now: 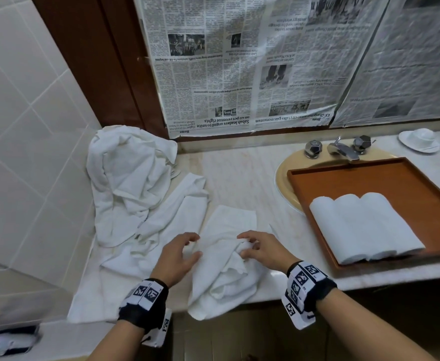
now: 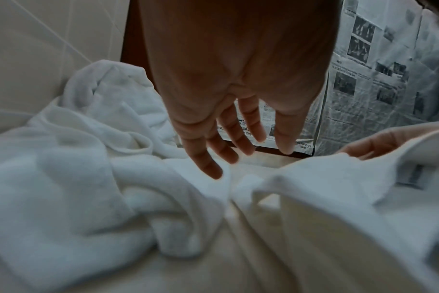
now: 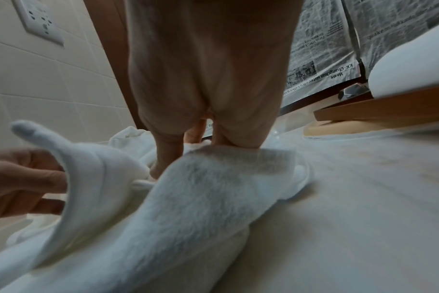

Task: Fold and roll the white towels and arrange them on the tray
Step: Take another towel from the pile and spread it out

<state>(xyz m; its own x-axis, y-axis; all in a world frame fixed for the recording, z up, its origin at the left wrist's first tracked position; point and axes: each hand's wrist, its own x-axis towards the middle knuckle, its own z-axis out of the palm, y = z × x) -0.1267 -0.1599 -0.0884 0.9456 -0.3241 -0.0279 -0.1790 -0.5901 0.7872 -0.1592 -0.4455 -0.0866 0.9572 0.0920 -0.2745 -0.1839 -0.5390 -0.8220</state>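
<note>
A crumpled white towel (image 1: pixel 226 259) lies on the marble counter (image 1: pixel 239 173), and its near end hangs over the front edge. My right hand (image 1: pixel 243 247) pinches a fold of this towel (image 3: pixel 201 208) between thumb and fingers. My left hand (image 1: pixel 195 244) hovers at the towel's left side with fingers spread and straight (image 2: pixel 238 146), holding nothing. To the right, a brown wooden tray (image 1: pixel 357 178) lies over the sink and carries three rolled white towels (image 1: pixel 364 227) side by side at its near end. A heap of loose white towels (image 1: pixel 127 183) fills the left corner.
The tray covers most of the beige sink (image 1: pixel 282 178); the chrome tap (image 1: pixel 344 149) stands behind it. A white cup and saucer (image 1: pixel 419 140) sit far right. Newspaper (image 1: pixel 239 61) covers the wall behind. A tiled wall (image 1: pixel 18 126) bounds the left side.
</note>
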